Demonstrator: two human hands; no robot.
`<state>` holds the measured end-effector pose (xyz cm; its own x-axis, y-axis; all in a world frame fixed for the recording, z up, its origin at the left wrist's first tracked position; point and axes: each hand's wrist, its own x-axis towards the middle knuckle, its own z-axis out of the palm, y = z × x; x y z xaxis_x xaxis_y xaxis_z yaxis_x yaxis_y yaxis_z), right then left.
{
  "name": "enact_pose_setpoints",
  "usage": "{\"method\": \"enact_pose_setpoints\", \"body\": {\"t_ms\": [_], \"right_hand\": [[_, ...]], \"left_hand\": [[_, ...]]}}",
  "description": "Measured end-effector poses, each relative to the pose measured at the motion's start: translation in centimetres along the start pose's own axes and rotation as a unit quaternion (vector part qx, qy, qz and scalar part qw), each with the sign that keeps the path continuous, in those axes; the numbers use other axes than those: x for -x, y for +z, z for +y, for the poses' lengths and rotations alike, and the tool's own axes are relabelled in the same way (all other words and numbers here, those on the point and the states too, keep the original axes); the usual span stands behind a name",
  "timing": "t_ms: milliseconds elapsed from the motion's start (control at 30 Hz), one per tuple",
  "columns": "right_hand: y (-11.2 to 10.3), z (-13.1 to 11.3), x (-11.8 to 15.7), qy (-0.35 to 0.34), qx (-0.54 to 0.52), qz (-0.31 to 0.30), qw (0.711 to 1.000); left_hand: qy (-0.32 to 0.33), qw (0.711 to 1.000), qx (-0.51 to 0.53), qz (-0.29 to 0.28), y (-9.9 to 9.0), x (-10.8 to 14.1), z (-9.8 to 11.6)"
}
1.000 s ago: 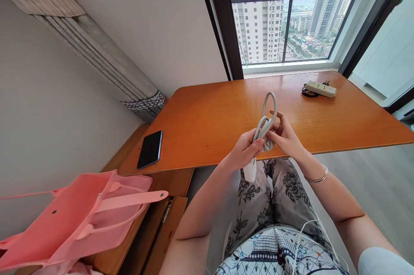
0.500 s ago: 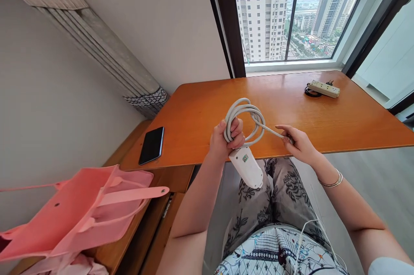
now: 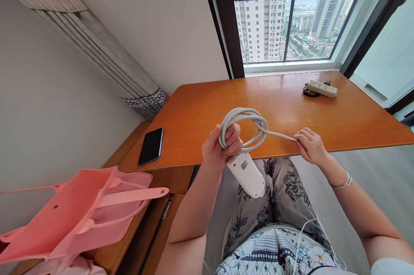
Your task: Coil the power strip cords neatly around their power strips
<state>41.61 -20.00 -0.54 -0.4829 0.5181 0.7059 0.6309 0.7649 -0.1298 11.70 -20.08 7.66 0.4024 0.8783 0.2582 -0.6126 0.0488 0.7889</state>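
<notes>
My left hand [image 3: 225, 144] is closed around a looped light-grey cable [image 3: 246, 115], holding several coils together above the table's front edge. Below that fist hangs a white power strip [image 3: 246, 175], its back with a small green label turned up, over my lap. The cable's free stretch runs nearly straight to the right. There my right hand [image 3: 309, 144] pinches it between thumb and fingers; the cable's end is hidden in the grip.
On the wooden table [image 3: 200, 111] lie a black phone [image 3: 151, 146] at the left and a beige power strip [image 3: 321, 89] with a black cord at the back right. A pink bag [image 3: 80, 210] lies at the lower left. A window [image 3: 291, 29] is behind the table.
My right hand has moved right and its fingers have closed tighter on the cable, drawing that stretch longer. My left hand, coils and white power strip have shifted slightly lower.
</notes>
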Motion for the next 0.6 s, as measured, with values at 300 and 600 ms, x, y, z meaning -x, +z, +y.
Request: {"method": "enact_pose_setpoints", "body": {"t_ms": [300,600], "right_hand": [[1.0,-3.9,-5.1,0.196,-0.305,-0.085,0.928],[2.9,-5.7,-8.9,0.286,-0.536,0.057,0.792]], "left_hand": [[-0.014,0.999,-0.03,0.022,1.2,-1.5,-1.0],[-0.012,0.994,0.077,0.07,1.3,-2.2,-3.3]]}}
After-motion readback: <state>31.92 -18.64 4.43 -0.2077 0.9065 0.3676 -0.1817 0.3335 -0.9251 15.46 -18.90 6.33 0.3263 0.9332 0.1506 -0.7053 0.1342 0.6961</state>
